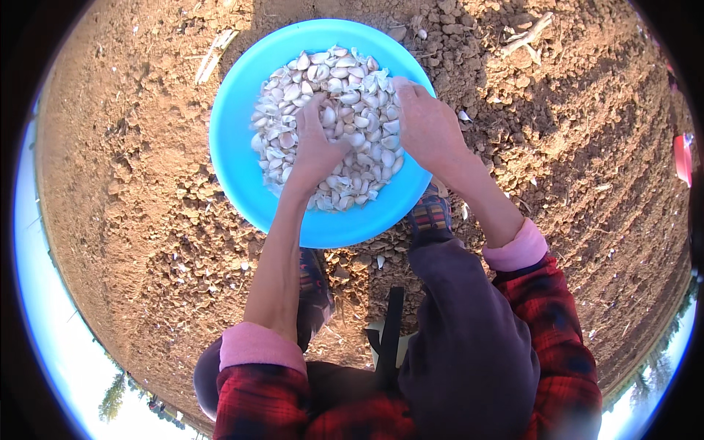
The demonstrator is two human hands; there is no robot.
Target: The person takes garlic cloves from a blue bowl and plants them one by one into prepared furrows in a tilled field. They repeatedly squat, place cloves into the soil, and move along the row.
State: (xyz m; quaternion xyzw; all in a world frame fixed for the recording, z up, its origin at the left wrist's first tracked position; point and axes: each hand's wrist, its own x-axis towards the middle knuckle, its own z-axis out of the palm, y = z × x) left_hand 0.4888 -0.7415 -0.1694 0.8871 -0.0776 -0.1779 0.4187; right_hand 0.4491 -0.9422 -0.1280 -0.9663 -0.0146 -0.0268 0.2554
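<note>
A round blue plastic basin (pixel 236 126) stands on the soil before me, holding a heap of loose garlic cloves (pixel 357 118) with papery skins. My left hand (pixel 319 146) reaches into the middle of the heap, thumb and fingers spread apart. Its fingertips are partly sunk among the cloves. Over the basin's right side lies my right hand (pixel 432 124), back upward, with its fingertips at the edge of the heap. Its curled fingers are mostly hidden, so whether they hold cloves or the rim cannot be seen.
Dry, cloddy brown soil (pixel 154 181) surrounds the basin, with scattered cloves such as one near my foot (pixel 380 262). My patterned shoe (pixel 432 212) touches or nears the basin's lower right. Dry stalks (pixel 215 56) and a forked stick (pixel 528 37) lie beyond. A red object (pixel 682 159) stands far right.
</note>
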